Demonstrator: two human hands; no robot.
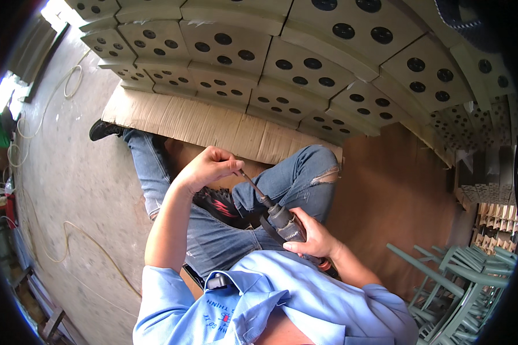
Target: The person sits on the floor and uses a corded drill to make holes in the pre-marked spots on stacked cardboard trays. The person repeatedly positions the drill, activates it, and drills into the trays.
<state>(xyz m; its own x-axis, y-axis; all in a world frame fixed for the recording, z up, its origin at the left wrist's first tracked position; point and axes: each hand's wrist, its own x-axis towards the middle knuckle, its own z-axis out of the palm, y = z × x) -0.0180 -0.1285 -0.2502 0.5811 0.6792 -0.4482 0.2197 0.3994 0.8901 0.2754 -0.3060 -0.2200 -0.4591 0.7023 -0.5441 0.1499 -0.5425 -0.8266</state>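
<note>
My right hand [313, 234] is wrapped round the dark body of a power screwdriver [286, 223], which points up and to the left over my lap. A long thin driver bit [252, 185] runs from its nose to my left hand [213, 168]. There the thumb and forefinger are pinched together at the bit's tip. Whether a small piece sits between those fingertips is hidden.
Stacked beige boards [224, 49] with round black discs rise ahead. Below them lies a cardboard sheet [213, 123], by my bent legs in jeans [299, 178]. Green metal frames [472, 282] are piled at right. A thin hose [66, 241] trails over the concrete floor [98, 190].
</note>
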